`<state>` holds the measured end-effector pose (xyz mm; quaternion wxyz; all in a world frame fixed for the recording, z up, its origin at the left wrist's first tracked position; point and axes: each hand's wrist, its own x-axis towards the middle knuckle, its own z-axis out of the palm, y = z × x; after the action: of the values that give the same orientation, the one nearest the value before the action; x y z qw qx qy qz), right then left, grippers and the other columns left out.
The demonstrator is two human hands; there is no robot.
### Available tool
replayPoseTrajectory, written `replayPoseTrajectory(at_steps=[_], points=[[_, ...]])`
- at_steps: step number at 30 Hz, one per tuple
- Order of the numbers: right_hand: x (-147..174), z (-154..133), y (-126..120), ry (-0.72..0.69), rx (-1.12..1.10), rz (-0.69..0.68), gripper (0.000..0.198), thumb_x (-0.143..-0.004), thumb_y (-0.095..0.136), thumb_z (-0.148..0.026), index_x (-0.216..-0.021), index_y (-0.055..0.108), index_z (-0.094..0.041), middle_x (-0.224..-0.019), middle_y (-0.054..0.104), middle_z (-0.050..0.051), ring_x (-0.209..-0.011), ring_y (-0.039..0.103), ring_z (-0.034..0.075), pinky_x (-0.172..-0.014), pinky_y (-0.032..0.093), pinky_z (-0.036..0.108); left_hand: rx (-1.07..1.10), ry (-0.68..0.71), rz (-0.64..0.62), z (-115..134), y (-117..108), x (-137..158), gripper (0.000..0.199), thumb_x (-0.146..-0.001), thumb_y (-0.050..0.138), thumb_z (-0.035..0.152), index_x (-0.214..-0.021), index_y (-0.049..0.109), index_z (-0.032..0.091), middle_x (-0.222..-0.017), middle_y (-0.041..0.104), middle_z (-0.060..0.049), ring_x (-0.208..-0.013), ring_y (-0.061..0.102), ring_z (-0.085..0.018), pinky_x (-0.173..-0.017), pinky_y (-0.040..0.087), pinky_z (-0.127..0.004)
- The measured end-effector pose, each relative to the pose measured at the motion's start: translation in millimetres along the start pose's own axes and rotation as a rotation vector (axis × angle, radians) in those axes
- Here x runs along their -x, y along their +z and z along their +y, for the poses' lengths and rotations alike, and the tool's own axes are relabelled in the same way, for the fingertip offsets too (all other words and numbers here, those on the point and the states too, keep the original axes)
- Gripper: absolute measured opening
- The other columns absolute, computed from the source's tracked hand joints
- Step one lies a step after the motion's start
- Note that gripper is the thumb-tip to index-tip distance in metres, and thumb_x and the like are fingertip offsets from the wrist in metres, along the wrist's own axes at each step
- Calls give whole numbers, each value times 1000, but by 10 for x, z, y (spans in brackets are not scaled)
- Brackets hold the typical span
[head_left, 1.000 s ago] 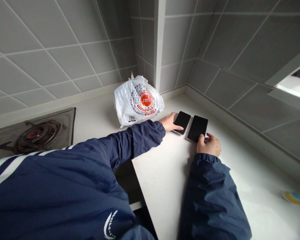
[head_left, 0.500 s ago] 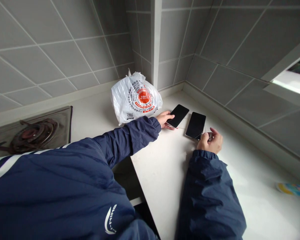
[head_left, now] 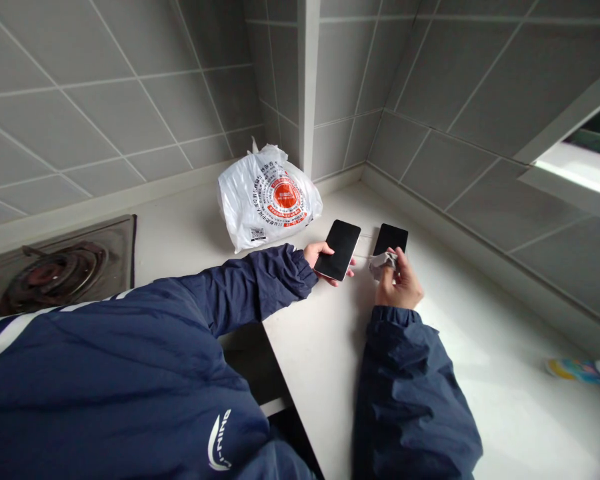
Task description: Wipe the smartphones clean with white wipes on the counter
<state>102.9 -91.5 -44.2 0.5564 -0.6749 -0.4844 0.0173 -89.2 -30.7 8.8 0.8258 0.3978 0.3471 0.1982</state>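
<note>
A dark-screened smartphone [head_left: 341,248] is in my left hand [head_left: 320,256], thumb over its edge and fingers beneath. My right hand [head_left: 401,287] pinches a crumpled whitish tissue [head_left: 383,263] between thumb and fingers. Just beyond that hand, a second black-screened smartphone [head_left: 393,238] lies face up on the white countertop [head_left: 325,353]. The tissue and fingers cover its near end; whether they touch it I cannot tell.
A white plastic bag [head_left: 250,200] with a red round print stands behind my left hand. To the left is a gas burner [head_left: 55,270]. A colourful bottle-like container [head_left: 580,371] lies at the right. Grey tiled walls [head_left: 460,120] enclose the corner.
My left hand has lifted its phone and brought it nearer, turning it more upright in view. My right hand has moved left, and the tissue in it now shows clearly.
</note>
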Motion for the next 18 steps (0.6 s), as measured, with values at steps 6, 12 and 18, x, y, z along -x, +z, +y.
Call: replayPoseTrajectory(at_steps=[6,12,18], points=[[173,-286,265,-136,-25,23,35,-92,55,-32,-113,77,-17,-93,61,9,-79,63,17,-74,58,34,65,-84,130,47,80,-11,73,-99,14,61,-113,66,12,-87,75,-16,-81,70,-28,-70,53,-48],[275,-331,254,-146,-158,-97,27,-93,58,-30,-110,73,-15,-90,66,6,-69,62,13,-63,55,27,76,-159,37,8,-30,-76,73,-100,9,64,-110,64,17,-81,73,-7,-68,66,-22,-69,53,-48],[333,-371,240,-416,-67,-176,22,-96,58,-30,-107,74,-20,-107,75,11,-102,66,23,-92,57,40,-195,89,225,-124,21,-157,79,-97,5,64,-117,67,19,-81,73,-12,-83,70,-25,-79,56,-43]])
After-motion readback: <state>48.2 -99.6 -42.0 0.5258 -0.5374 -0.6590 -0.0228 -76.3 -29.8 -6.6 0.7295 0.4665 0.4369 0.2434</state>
